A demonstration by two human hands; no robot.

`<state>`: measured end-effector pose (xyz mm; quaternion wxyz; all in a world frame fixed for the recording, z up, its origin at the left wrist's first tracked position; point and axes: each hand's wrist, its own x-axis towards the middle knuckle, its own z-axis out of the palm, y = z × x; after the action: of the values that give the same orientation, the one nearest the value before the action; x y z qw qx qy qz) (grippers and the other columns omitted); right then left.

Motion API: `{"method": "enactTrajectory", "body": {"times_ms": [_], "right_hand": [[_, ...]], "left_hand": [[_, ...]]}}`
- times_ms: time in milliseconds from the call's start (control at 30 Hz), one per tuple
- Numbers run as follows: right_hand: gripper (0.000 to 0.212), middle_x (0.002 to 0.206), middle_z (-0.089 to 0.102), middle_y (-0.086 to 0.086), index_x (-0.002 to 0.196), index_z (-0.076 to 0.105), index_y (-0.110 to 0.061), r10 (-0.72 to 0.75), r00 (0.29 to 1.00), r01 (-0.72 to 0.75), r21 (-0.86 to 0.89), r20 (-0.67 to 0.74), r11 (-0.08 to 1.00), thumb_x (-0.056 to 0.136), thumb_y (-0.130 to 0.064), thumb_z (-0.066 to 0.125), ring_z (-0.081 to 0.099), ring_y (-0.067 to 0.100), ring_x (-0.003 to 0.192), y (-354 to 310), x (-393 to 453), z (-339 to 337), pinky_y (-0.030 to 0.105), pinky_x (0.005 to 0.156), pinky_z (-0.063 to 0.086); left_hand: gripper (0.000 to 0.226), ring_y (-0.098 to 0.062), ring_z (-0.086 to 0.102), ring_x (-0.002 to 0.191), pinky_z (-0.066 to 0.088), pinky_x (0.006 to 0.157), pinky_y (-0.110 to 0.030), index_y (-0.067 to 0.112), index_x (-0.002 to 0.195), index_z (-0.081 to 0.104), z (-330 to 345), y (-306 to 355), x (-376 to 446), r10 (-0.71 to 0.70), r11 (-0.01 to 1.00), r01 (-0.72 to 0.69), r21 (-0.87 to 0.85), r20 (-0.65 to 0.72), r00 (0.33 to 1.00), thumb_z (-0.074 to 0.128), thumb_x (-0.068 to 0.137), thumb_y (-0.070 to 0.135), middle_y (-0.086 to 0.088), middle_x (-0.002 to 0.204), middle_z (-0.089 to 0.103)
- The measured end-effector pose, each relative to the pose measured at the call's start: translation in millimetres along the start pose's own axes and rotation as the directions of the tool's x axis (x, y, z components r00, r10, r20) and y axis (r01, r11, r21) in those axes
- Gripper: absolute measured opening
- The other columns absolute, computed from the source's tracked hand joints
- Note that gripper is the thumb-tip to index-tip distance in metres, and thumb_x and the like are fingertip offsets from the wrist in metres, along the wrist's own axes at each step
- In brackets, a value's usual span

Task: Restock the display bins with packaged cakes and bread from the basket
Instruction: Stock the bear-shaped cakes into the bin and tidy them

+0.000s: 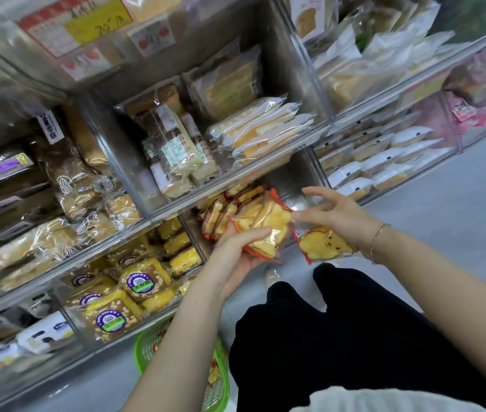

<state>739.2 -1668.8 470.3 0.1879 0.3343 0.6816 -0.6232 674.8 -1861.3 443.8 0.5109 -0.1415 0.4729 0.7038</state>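
Left hand (237,251) gripping a red-edged cake pack (261,228), right hand (335,217) pinching its corner, another pack (326,243) tucked underneath; probably lining up for bin (277,173) just ahead.

Clear-wrapped yellow cake packet (261,230) with red crimped edges, held tilted at the mouth of a clear display bin (292,185); more packets of the same kind (221,215) stacked on edge inside that bin. Second packet (325,243), bear-face cake showing, just right of the first. Green slotted basket (149,346) on the floor below, partly hidden.
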Motion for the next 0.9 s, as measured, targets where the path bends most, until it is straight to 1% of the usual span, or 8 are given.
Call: {"method": "enactTrajectory", "body": {"times_ms": [100, 200, 300, 400, 500, 633, 767, 900], "right_hand": [[0.065, 0.093, 0.074, -0.004, 0.11, 0.065, -0.036, 0.032, 0.989, -0.032, -0.003, 0.146, 0.999, 0.049, -0.051, 0.079, 0.069, 0.013, 0.092, 2, -1, 2, 0.035, 0.093, 0.05], [0.031, 0.099, 0.074, 0.002, 0.095, 0.074, -0.031, 0.04, 0.994, -0.053, 0.146, 0.097, 0.988, 0.065, -0.04, 0.079, 0.07, 0.023, 0.093, 8, 1, -5, 0.04, 0.087, 0.054], [0.035, 0.096, 0.073, 0.012, 0.102, 0.071, -0.017, 0.067, 0.995, -0.093, 0.425, 0.077, 0.9, 0.069, -0.028, 0.077, 0.072, 0.027, 0.081, 20, 0, -17, 0.034, 0.065, 0.058], [0.036, 0.095, 0.073, 0.015, 0.102, 0.069, -0.014, 0.05, 0.996, -0.081, 0.523, 0.074, 0.848, 0.068, -0.024, 0.075, 0.072, 0.027, 0.077, 32, 0, -22, 0.033, 0.058, 0.056], [0.039, 0.095, 0.073, 0.014, 0.106, 0.066, -0.016, 0.055, 0.992, -0.102, 0.456, 0.114, 0.884, 0.069, -0.025, 0.075, 0.072, 0.028, 0.079, 36, 6, -21, 0.033, 0.059, 0.056], [0.038, 0.096, 0.074, 0.011, 0.111, 0.06, -0.021, 0.059, 0.981, -0.112, 0.3, 0.183, 0.947, 0.077, -0.028, 0.074, 0.071, 0.029, 0.086, 35, 17, -17, 0.039, 0.071, 0.058], [0.035, 0.095, 0.073, 0.008, 0.107, 0.057, -0.012, 0.028, 0.996, -0.045, 0.216, 0.081, 0.975, 0.08, -0.027, 0.073, 0.07, 0.027, 0.09, 34, 35, -22, 0.044, 0.084, 0.056], [0.024, 0.096, 0.069, 0.014, 0.099, 0.054, -0.006, -0.074, 0.997, 0.072, 0.158, 0.009, 0.985, 0.084, -0.017, 0.069, 0.065, 0.025, 0.09, 38, 70, -34, 0.035, 0.09, 0.051]], "left_hand": [[0.047, -0.031, 0.063, 0.109, 0.055, 0.082, -0.04, 0.017, 0.131, 0.054, 7, -2, -1, -0.009, 0.993, 0.002, 0.118, 0.066, 0.998, 0.067, 0.087, 0.026, -0.014, 0.122, 0.065], [0.056, -0.027, 0.06, 0.116, 0.048, 0.097, -0.039, 0.023, 0.132, 0.055, 6, -2, -1, -0.009, 0.999, 0.009, 0.031, 0.006, 1.0, 0.048, 0.088, 0.058, -0.01, 0.127, 0.063], [0.063, -0.023, 0.062, 0.113, 0.046, 0.097, -0.036, 0.028, 0.133, 0.054, 2, -4, 0, -0.009, 0.997, 0.005, -0.078, -0.05, 0.999, 0.052, 0.08, 0.062, -0.006, 0.127, 0.064], [0.055, -0.021, 0.059, 0.118, 0.039, 0.101, -0.041, 0.029, 0.136, 0.049, 2, -10, 6, 0.01, 1.0, -0.011, -0.021, -0.059, 0.998, 0.047, 0.088, 0.057, -0.001, 0.129, 0.063], [0.043, -0.019, 0.06, 0.117, 0.045, 0.096, -0.038, 0.024, 0.131, 0.055, 11, -11, 16, 0.04, 0.994, -0.035, 0.099, -0.049, 0.998, 0.037, 0.098, 0.044, -0.003, 0.126, 0.064], [0.044, -0.024, 0.063, 0.111, 0.046, 0.097, -0.041, 0.017, 0.121, 0.064, 27, -13, 31, 0.024, 0.978, -0.003, 0.209, -0.095, 0.995, 0.047, 0.092, 0.046, -0.008, 0.118, 0.068], [0.047, -0.023, 0.062, 0.114, 0.046, 0.097, -0.039, 0.019, 0.125, 0.061, 29, -10, 54, 0.074, 0.957, -0.036, 0.289, -0.121, 0.99, 0.049, 0.087, 0.045, -0.006, 0.122, 0.066], [0.06, -0.017, 0.061, 0.114, 0.043, 0.099, -0.039, 0.035, 0.122, 0.061, 19, 2, 75, 0.142, 0.855, -0.086, 0.511, -0.071, 0.987, 0.058, 0.074, 0.071, 0.003, 0.124, 0.065]]}}
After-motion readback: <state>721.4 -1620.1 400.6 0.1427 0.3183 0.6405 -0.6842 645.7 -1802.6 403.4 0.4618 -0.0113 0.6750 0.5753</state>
